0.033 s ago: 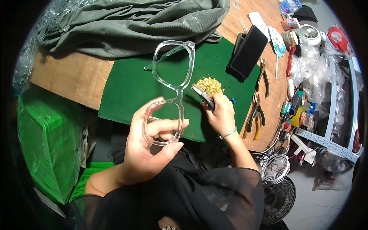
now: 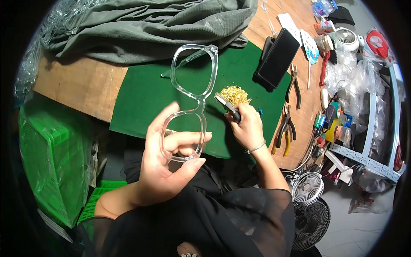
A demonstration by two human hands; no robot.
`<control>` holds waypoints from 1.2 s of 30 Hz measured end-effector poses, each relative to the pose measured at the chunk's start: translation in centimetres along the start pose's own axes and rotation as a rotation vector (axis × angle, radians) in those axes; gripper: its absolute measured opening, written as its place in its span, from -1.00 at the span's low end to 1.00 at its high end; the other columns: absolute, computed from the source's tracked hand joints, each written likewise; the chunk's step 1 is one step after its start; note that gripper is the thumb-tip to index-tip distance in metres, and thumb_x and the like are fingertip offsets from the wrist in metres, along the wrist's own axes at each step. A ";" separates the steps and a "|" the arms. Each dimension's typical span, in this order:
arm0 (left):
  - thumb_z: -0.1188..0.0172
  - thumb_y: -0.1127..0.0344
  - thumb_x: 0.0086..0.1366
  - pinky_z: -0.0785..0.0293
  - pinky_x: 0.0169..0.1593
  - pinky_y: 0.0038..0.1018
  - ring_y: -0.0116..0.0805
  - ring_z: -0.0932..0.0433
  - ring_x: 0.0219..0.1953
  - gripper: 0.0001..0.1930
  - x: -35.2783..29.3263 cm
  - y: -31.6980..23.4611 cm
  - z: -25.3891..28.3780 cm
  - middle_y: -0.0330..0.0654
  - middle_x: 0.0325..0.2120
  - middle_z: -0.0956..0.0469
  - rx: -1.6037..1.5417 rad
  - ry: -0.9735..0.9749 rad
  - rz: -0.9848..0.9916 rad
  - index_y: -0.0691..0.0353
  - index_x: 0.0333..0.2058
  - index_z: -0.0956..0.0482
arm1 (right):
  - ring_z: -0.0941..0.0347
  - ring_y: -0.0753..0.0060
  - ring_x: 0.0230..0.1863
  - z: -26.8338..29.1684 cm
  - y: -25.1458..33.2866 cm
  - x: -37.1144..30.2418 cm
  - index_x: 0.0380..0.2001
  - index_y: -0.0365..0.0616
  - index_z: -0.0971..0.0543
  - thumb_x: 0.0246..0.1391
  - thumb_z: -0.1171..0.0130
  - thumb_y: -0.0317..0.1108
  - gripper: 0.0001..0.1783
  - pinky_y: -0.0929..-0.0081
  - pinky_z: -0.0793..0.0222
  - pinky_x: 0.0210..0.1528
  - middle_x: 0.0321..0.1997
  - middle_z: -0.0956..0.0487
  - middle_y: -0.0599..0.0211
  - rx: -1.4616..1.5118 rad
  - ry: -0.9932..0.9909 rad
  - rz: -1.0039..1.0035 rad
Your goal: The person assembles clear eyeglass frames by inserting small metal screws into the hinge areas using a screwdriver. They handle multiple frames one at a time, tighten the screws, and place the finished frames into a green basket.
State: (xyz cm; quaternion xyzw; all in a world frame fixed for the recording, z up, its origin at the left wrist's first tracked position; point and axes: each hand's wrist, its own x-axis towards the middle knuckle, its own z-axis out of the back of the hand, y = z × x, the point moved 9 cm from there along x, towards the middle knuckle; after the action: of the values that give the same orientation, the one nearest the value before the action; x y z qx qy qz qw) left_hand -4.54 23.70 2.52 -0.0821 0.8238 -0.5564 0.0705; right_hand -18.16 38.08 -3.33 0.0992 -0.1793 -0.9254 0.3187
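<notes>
My left hand [image 2: 159, 162] is closed on a clear plastic eyeglass frame [image 2: 201, 103], held upright above the green mat [image 2: 141, 96]. Its near rim lies among my fingers and thumb, while the far rim points away from me, with one temple folded out behind it. No lenses can be made out. My right hand [image 2: 247, 128] grips pliers [image 2: 225, 103] by dark handles, mostly hidden in the palm. The metal jaws point up and left, beside a heap of small gold-coloured pieces [image 2: 235, 94] and apart from the frame.
Grey cloth [image 2: 150, 30] covers the back of the wooden table [image 2: 77, 90]. A black phone-like slab [image 2: 277, 59] leans at the mat's far right. Pliers with dark handles [image 2: 293, 88] and more pliers [image 2: 285, 126] lie to the right. Green crates [image 2: 55, 145] stand left, fans [image 2: 308, 188] lower right.
My left index finger has lifted slightly off the near rim, and the eyeglass frame has shifted a touch upward. My right hand and the pliers have hardly moved.
</notes>
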 end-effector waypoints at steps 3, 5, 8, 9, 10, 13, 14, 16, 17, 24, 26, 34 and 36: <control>-0.14 0.66 0.05 -0.40 -0.14 -0.57 -0.55 -0.46 -0.31 0.02 0.1 -0.2 -0.6 0.07 -0.09 -0.42 -0.096 -0.019 -0.054 0.15 0.27 0.45 | -0.39 0.05 -0.33 0.0 0.2 0.3 -0.45 -0.18 -0.47 -0.11 -0.23 -0.34 -0.81 0.21 -0.25 -0.31 -0.46 -0.47 0.15 0.017 0.045 0.038; -0.12 0.67 0.02 -0.45 -0.19 -0.56 -0.54 -0.46 -0.32 0.08 0.4 -0.6 -1.1 0.08 -0.08 -0.39 -0.064 0.048 -0.077 0.07 0.27 0.54 | -0.41 0.06 -0.37 0.6 0.3 -0.2 -0.43 -0.19 -0.46 -0.10 -0.20 -0.43 -0.86 0.26 -0.29 -0.31 -0.46 -0.46 0.14 0.125 0.069 0.027; -0.19 0.66 0.03 -0.48 -0.15 -0.51 -0.50 -0.50 -0.32 0.07 0.3 -0.8 -1.5 0.15 -0.04 -0.36 0.034 0.104 -0.143 0.12 0.27 0.48 | -0.42 0.28 -0.46 3.1 2.4 -1.3 -0.43 -0.23 -0.44 -0.13 -0.09 -0.61 -0.88 0.47 -0.32 -0.37 -0.50 -0.44 0.22 0.534 0.119 -0.052; -0.21 0.66 0.04 -0.50 -0.13 -0.49 -0.48 -0.51 -0.30 0.06 0.4 -0.9 -1.8 0.17 -0.02 -0.36 0.043 0.121 -0.149 0.13 0.27 0.46 | -0.40 0.35 -0.48 4.2 3.5 -1.9 -0.45 -0.24 -0.43 -0.14 -0.05 -0.66 -0.86 0.53 -0.32 -0.39 -0.50 -0.43 0.25 0.640 0.103 -0.061; -0.22 0.67 0.05 -0.50 -0.09 -0.45 -0.39 -0.55 -0.22 0.04 0.3 -0.8 -2.0 0.22 0.01 -0.35 0.027 0.131 -0.161 0.14 0.26 0.43 | -0.39 0.39 -0.48 5.2 4.8 -2.4 -0.48 -0.25 -0.43 -0.18 -0.05 -0.69 -0.85 0.56 -0.31 -0.39 -0.50 -0.43 0.27 0.679 0.048 0.065; -0.24 0.67 0.04 -0.50 -0.07 -0.44 -0.30 -0.56 -0.15 0.05 0.0 -1.2 -2.2 0.24 0.02 -0.35 0.078 0.117 -0.188 0.15 0.26 0.42 | -0.41 0.34 -0.47 8.5 10.7 -3.2 -0.49 -0.19 -0.47 -0.24 -0.16 -0.66 -0.82 0.48 -0.31 -0.41 -0.51 -0.48 0.32 0.719 -0.063 0.424; -0.19 0.70 0.05 -0.49 -0.06 -0.43 -0.27 -0.55 -0.11 0.03 -0.1 -1.3 -2.3 0.25 0.02 -0.35 0.050 0.095 -0.195 0.15 0.26 0.43 | -0.42 0.33 -0.48 8.7 11.4 -3.4 -0.49 -0.18 -0.47 -0.23 -0.20 -0.63 -0.82 0.46 -0.30 -0.42 -0.52 -0.49 0.33 0.721 -0.109 0.493; -0.15 0.72 0.06 -0.48 -0.05 -0.44 -0.28 -0.55 -0.12 0.01 -0.3 -1.4 -2.4 0.25 0.03 -0.34 0.086 0.086 -0.207 0.15 0.26 0.43 | -0.42 0.33 -0.50 8.5 12.1 -4.0 -0.48 -0.16 -0.49 -0.23 -0.29 -0.55 -0.80 0.42 -0.27 -0.41 -0.53 -0.51 0.34 0.690 -0.171 0.607; -0.11 0.73 0.06 -0.46 -0.04 -0.45 -0.29 -0.55 -0.13 -0.01 -0.3 -1.4 -2.4 0.25 0.04 -0.33 0.078 0.092 -0.204 0.15 0.26 0.43 | -0.42 0.34 -0.51 8.6 12.1 -4.2 -0.49 -0.16 -0.49 -0.23 -0.31 -0.55 -0.81 0.41 -0.29 -0.40 -0.52 -0.51 0.35 0.706 -0.201 0.622; -0.07 0.73 0.08 -0.44 -0.03 -0.47 -0.30 -0.56 -0.15 -0.03 -0.7 -1.4 -2.1 0.26 0.05 -0.32 0.032 0.124 -0.176 0.17 0.27 0.45 | -0.42 0.38 -0.51 7.9 12.2 -4.3 -0.51 -0.14 -0.54 -0.23 -0.36 -0.48 -0.82 0.38 -0.33 -0.34 -0.52 -0.52 0.39 0.740 -0.245 0.682; -0.06 0.73 0.08 -0.45 -0.04 -0.47 -0.30 -0.56 -0.15 -0.03 -0.7 -1.4 -2.1 0.26 0.04 -0.32 0.044 0.130 -0.180 0.18 0.26 0.46 | -0.42 0.39 -0.51 7.8 12.2 -4.2 -0.51 -0.13 -0.54 -0.20 -0.35 -0.46 -0.83 0.38 -0.33 -0.34 -0.52 -0.51 0.40 0.756 -0.233 0.671; -0.06 0.74 0.07 -0.46 -0.03 -0.44 -0.24 -0.55 -0.11 -0.02 -0.6 -1.7 -2.3 0.27 0.04 -0.32 0.091 0.130 -0.205 0.19 0.26 0.47 | -0.42 0.39 -0.50 7.7 12.2 -3.9 -0.49 -0.13 -0.52 -0.12 -0.34 -0.38 -0.83 0.40 -0.33 -0.35 -0.52 -0.50 0.40 0.787 -0.184 0.659; -0.06 0.74 0.07 -0.46 -0.02 -0.43 -0.22 -0.54 -0.09 -0.02 -0.5 -1.9 -2.6 0.27 0.04 -0.32 0.059 0.152 -0.220 0.19 0.26 0.47 | -0.42 0.39 -0.50 7.8 12.2 -3.9 -0.48 -0.13 -0.52 -0.12 -0.34 -0.38 -0.83 0.41 -0.33 -0.36 -0.51 -0.50 0.40 0.786 -0.180 0.661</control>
State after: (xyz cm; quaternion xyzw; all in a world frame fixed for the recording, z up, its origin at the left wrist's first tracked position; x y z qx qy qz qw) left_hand -4.47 25.46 5.30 -0.1273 0.7961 -0.5895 -0.0513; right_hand -10.71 33.72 8.91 0.0693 -0.5616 -0.6433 0.5157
